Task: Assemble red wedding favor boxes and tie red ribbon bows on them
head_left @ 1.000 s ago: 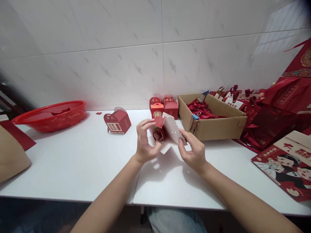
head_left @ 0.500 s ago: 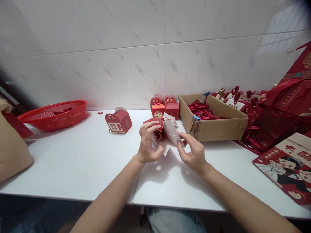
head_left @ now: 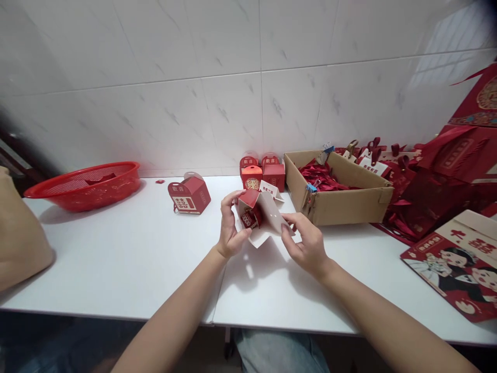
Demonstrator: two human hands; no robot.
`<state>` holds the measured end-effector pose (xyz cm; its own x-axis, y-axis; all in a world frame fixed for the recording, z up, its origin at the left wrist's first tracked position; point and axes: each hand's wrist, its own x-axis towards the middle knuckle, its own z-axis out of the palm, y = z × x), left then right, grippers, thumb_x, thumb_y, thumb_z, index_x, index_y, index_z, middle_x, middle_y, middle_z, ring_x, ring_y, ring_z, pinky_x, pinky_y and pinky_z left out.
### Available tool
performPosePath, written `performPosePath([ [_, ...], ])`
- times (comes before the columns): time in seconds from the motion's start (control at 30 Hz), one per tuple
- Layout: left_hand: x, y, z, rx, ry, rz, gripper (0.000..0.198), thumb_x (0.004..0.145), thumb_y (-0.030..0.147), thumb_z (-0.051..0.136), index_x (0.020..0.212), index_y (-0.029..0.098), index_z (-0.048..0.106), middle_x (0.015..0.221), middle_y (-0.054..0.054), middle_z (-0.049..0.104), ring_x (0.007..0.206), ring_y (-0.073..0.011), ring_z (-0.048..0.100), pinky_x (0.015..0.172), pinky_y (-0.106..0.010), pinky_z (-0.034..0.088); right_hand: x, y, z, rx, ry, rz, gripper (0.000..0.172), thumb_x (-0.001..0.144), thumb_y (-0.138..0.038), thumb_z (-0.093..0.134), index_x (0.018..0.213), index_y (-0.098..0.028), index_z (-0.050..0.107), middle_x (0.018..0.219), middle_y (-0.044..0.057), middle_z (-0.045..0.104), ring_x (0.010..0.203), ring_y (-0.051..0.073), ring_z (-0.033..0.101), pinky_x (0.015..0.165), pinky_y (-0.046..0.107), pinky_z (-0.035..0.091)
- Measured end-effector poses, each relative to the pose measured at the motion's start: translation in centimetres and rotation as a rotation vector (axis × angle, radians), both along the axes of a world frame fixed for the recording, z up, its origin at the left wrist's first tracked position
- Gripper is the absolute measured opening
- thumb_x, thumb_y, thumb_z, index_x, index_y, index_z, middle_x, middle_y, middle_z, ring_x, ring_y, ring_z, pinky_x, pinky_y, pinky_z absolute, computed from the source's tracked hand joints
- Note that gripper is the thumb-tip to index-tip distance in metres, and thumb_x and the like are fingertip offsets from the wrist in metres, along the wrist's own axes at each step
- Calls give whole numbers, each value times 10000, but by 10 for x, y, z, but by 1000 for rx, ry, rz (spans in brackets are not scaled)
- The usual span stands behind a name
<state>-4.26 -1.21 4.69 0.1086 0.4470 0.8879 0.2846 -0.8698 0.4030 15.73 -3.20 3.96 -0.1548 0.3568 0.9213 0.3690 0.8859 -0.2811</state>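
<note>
Between my hands, above the table, is a partly folded red-and-white paper gift box (head_left: 274, 212), tilted so that its white inside faces me. A small red packet (head_left: 251, 218) lies inside it. My left hand (head_left: 232, 228) grips the box's left side, thumb at the lower edge and fingers along the top. With thumb and fingers my right hand (head_left: 306, 241) pinches the white flap on the right. Behind the held box stand small red gift boxes (head_left: 274, 176) and an orange-red one (head_left: 252, 177). Another finished red gift box (head_left: 190, 194) stands to the left.
A cardboard carton (head_left: 349, 207) with red ribbons stands right of centre, red gift bags (head_left: 404, 191) behind it. A printed bag (head_left: 458, 264) lies at the right edge. On the left are a red plastic basket (head_left: 97, 194) and a beige bag (head_left: 21, 238).
My left hand has shifted slightly left and its fingers have moved off the opening. More of the box's inside and the red packet now shows. My right hand keeps its pinch.
</note>
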Motion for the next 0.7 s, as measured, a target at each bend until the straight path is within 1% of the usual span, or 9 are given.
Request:
performPosePath([
  [0.07, 4, -1, -2, -13, 16, 1, 701, 701, 462, 595, 1301, 212, 335, 1306, -134, 391, 1217, -332, 391, 1036, -532, 298, 2, 1, 1, 50, 16, -3, 385, 817, -28, 479, 1146, -221, 533, 918, 65, 636, 816, 175, 604, 682, 299, 502],
  [0.13, 13, -3, -6, 5, 45, 41, 733, 686, 392, 644, 1311, 218, 304, 1311, -137, 368, 1227, -329, 379, 1032, -529, 301, 6, 2, 2, 102, 32, -28, 436, 816, -11, 472, 1181, -238, 544, 950, 77, 617, 868, 192, 592, 728, 332, 504],
  [0.2, 24, -7, -11, 7, 55, 93, 785, 666, 323, 687, 1317, 230, 258, 1305, -136, 348, 1209, -312, 388, 1004, -503, 336, 11, 3, 5, 149, 36, -66, 463, 813, 0, 465, 1179, -261, 572, 935, 71, 594, 874, 196, 577, 745, 351, 495],
  [0.27, 37, -11, -16, -41, 49, 122, 812, 660, 289, 710, 1312, 245, 228, 1277, -129, 340, 1171, -290, 410, 955, -463, 382, 17, 6, 8, 181, 25, -95, 465, 817, -2, 466, 1155, -291, 602, 921, 58, 575, 885, 197, 566, 760, 363, 486],
  [0.37, 54, -22, -21, -145, -23, 156, 725, 695, 277, 693, 1273, 264, 255, 1208, -102, 359, 1099, -256, 447, 894, -420, 415, 22, 9, 13, 193, 22, -78, 438, 832, -20, 483, 1110, -321, 637, 943, 48, 545, 884, 183, 559, 744, 346, 494],
  [0.47, 64, -31, -21, -139, -113, 189, 688, 709, 242, 669, 1260, 264, 256, 1182, -94, 356, 1058, -238, 454, 883, -418, 406, 25, 10, 20, 197, 38, -38, 434, 845, -25, 480, 1104, -332, 646, 960, 44, 521, 856, 158, 563, 687, 304, 506],
  [0.53, 65, -34, -19, -69, -137, 190, 710, 682, 216, 679, 1247, 258, 250, 1160, -88, 356, 1022, -223, 456, 878, -416, 400, 26, 9, 23, 203, 39, -27, 451, 850, -17, 463, 1108, -338, 647, 956, 43, 520, 847, 150, 566, 676, 294, 508],
  [0.6, 64, -33, -17, -28, -159, 156, 681, 670, 189, 671, 1210, 259, 262, 1091, -62, 387, 934, -187, 471, 821, -379, 422, 27, 9, 26, 187, 43, -14, 462, 856, -10, 443, 1114, -335, 648, 950, 45, 525, 845, 147, 570, 675, 290, 509],
  [0.7, 58, -28, -14, -53, -155, 70, 622, 677, 158, 626, 1178, 264, 274, 1021, -38, 414, 803, -145, 476, 700, -314, 446, 29, 11, 26, 143, 59, 17, 458, 865, -14, 430, 1116, -325, 653, 941, 49, 533, 838, 145, 577, 669, 284, 507],
])
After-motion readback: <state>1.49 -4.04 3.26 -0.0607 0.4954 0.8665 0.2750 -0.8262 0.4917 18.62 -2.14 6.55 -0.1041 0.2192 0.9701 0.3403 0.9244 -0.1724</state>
